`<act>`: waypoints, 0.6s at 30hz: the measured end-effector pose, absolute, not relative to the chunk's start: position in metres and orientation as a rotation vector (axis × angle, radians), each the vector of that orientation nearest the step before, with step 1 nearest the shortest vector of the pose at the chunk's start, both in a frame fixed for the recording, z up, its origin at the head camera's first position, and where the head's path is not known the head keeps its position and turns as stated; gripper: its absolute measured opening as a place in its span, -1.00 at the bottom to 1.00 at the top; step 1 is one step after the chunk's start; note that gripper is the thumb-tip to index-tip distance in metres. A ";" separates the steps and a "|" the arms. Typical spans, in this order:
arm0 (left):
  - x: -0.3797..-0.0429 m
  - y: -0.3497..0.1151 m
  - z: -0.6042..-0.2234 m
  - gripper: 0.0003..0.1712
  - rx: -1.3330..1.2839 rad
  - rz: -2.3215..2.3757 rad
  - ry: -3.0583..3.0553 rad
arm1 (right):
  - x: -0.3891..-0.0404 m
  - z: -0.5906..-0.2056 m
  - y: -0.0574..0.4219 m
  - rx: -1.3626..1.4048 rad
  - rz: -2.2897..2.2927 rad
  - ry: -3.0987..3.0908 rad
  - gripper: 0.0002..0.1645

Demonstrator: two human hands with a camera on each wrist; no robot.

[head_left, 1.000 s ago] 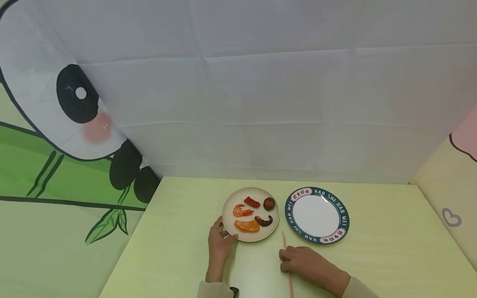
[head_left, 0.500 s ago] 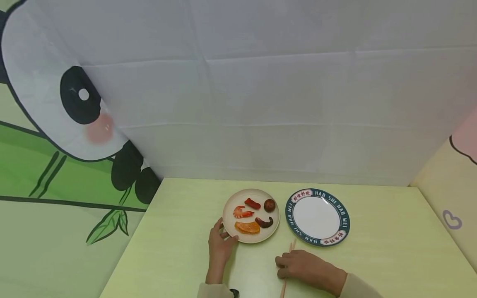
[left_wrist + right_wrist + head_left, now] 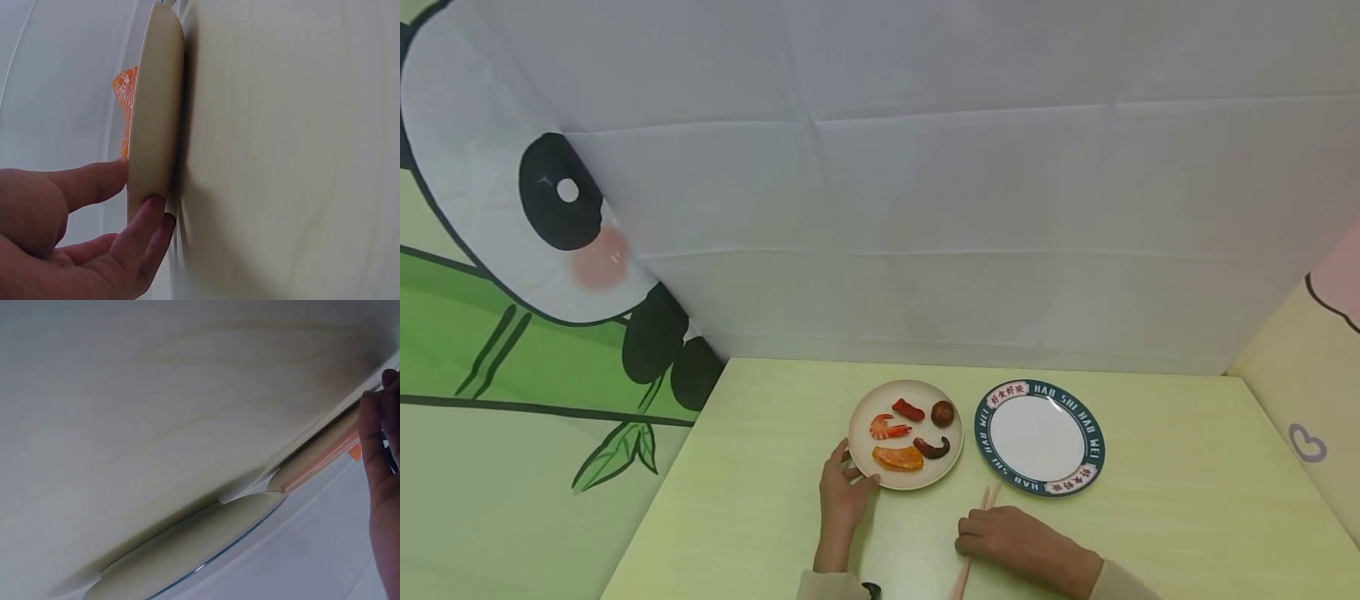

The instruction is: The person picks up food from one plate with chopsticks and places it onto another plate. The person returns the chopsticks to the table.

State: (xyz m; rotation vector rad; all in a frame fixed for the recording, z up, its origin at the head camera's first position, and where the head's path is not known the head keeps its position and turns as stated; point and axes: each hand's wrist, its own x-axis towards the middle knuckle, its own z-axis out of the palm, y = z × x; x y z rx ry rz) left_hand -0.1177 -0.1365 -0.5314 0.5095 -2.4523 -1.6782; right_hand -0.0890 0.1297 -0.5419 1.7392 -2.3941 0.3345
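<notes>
My left hand grips the near left rim of a round beige plate, thumb on top and fingers along the side below it. On that plate lie a shrimp, an orange slice with pale streaks, a dark curled piece, a red piece and a brown ball. Lower right, my right hand holds a pair of pinkish chopsticks, their far ends spread slightly apart just short of the plates. In the right wrist view the chopsticks point toward the plates.
To the right of the beige plate sits a white plate with a blue lettered rim, holding nothing. Both stand on a pale yellow-green table. A grey-white cloth wall rises behind, with cartoon-printed panels at the sides.
One stick showed first; now two show. Their far ends have swung rightward and nearer, and the right hand has shifted slightly toward the near side. The left hand and plates stay put.
</notes>
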 end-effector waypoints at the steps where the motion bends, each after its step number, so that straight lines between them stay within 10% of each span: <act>1: -0.118 -0.137 -0.532 -0.13 0.512 -1.676 -2.452 | -0.089 -0.541 0.130 1.724 0.340 -2.383 -0.86; 18: -0.117 -0.138 -0.535 -0.13 0.490 -1.675 -2.443 | -0.082 -0.526 0.138 1.488 0.635 -2.307 -0.61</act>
